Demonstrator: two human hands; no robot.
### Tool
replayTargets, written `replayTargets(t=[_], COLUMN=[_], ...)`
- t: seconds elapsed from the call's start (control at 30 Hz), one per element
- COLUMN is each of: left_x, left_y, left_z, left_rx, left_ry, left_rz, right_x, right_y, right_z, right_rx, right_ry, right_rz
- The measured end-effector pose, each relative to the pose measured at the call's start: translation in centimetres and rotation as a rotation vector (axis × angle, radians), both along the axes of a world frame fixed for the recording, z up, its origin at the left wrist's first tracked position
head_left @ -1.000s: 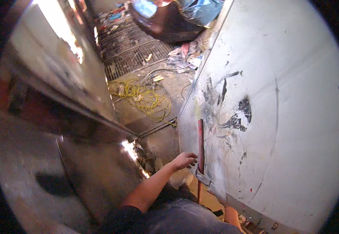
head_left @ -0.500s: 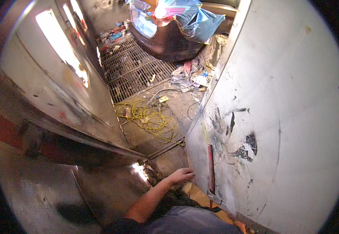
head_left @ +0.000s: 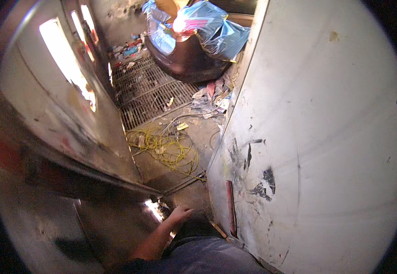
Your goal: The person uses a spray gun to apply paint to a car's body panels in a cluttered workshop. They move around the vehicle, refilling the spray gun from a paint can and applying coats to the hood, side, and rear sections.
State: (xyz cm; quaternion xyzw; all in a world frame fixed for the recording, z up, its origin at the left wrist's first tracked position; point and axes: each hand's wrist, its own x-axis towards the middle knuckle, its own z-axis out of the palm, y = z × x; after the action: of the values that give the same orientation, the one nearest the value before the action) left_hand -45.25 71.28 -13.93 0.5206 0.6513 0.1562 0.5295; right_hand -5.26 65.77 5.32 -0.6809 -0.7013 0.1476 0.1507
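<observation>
One hand of mine shows, the left (head_left: pixel 180 213), low in front of my dark shirt (head_left: pixel 216 255). I cannot tell whether its fingers are spread or pressed together; I see nothing in it. My right is out of sight. The red bar (head_left: pixel 231 208) runs along the pale panel (head_left: pixel 335 137), right of my left hand and apart from it. I judge this step to be getting past the panel. Gripping the bar would call for a rightward reach; walking forward, for minding the yellow hose (head_left: pixel 173 155).
</observation>
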Motion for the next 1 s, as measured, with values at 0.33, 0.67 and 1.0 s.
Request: replayTargets(t=[0.33, 0.67, 1.0], left_x=[8.4, 10.3, 3.8], left_y=[18.7, 21.2, 29.1], left_z=[8.2, 10.4, 16.5], left_rx=[-0.366, -0.299, -0.139], left_ry=[-0.722, -0.742, -0.954], left_rz=[-0.621, -0.879, -0.713], right_x=[-5.3, -11.5, -13.1], right_y=[-0.4, 1.9, 5.8], right_z=[-0.5, -0.3, -1.5], right_rx=[0.012, 0.031, 0.197], right_ry=[0.037, 0.063, 0.123], right_rz=[-0.386, -0.762, -1.076])
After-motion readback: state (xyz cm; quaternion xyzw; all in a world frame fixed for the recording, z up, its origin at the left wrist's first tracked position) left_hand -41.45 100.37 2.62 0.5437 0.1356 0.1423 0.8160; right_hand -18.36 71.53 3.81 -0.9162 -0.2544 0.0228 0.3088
